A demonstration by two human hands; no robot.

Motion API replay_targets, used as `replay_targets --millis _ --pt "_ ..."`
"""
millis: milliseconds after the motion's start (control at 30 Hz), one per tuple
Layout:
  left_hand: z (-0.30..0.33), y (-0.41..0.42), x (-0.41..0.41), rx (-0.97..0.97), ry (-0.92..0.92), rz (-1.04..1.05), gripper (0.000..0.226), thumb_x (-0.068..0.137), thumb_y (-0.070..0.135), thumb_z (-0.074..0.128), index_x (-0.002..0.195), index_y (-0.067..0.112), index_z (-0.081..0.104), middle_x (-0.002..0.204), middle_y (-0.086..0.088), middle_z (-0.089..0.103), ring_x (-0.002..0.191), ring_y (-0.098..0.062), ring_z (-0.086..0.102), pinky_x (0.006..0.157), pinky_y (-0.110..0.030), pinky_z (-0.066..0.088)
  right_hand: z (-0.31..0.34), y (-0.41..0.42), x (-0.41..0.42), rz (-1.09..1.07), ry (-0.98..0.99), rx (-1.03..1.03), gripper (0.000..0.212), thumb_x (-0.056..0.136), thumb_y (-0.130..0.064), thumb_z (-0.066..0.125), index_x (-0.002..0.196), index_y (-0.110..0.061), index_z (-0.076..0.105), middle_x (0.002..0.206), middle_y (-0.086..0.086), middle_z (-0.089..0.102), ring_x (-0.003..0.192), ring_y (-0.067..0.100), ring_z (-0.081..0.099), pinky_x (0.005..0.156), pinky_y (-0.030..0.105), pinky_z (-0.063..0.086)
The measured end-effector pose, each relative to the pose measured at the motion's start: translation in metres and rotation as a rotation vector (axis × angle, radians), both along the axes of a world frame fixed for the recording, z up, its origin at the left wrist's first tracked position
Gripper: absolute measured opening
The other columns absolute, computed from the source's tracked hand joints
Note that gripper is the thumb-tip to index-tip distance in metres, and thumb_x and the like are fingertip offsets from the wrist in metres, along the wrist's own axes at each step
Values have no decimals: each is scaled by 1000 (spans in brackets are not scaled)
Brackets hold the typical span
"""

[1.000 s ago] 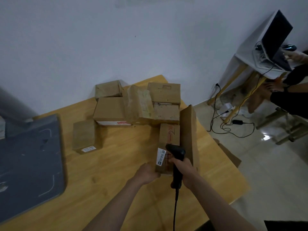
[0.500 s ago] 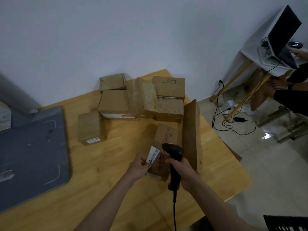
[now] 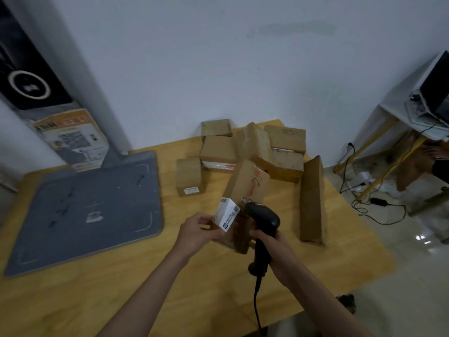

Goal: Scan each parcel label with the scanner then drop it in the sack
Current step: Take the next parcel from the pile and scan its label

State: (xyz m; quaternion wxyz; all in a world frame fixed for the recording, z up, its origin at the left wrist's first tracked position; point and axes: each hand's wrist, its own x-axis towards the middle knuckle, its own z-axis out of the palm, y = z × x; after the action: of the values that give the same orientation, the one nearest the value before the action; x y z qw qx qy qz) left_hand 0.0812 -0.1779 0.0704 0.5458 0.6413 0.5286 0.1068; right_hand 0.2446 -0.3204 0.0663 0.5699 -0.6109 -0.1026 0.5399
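The left hand (image 3: 196,231) grips the near, labelled end of the parcel (image 3: 245,198), tilted up off the table (image 3: 121,288); it looks light and stiff, best held by its edges clear of the label (image 3: 227,214). The right hand (image 3: 274,254) clasps the scanner (image 3: 263,221) just beside it. No sack shows, and the label print is too blurred to read.

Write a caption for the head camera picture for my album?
Left hand tilts a parcel, right hand aims the scanner at its label.
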Motion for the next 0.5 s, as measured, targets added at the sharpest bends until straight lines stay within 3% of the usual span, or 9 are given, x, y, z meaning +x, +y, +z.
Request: replay_targets --millis 133,267,367,500 --pt "29 -8 -38 44 49 -26 48 66 22 89 109 17 68 97 10 69 90 -3 63 64 -15 43 20 -5 -38 95 -95 68 29 95 -7 67 117 -27 66 119 -2 73 114 18 65 101 36 49" --pt "58 -9 -68 232 73 -38 45 63 19 90 105 19 76 90 11 71 78 3 62 56 -10 44 39 -5 -64 155 -233 53 26 94 -10 69 118 -20 66 123 4 69 111 20 66 93 31 55" --pt "74 -5 -88 479 195 -52 62 58 27 90 116 22 71 105 7 63 94 -10 60 74 -23 49 62 0 -73 166 -364 20 27 93 -11 70 119 -17 67 116 1 69 104 17 67 83 27 57" --pt "87 -1 -109 696 235 -61 62 64 35 88 121 23 65 111 4 53 111 -17 50 79 -24 39 100 4 -77 248 -506 76 14 94 -14 70 108 -13 68 98 8 72 88 17 71 71 26 56"
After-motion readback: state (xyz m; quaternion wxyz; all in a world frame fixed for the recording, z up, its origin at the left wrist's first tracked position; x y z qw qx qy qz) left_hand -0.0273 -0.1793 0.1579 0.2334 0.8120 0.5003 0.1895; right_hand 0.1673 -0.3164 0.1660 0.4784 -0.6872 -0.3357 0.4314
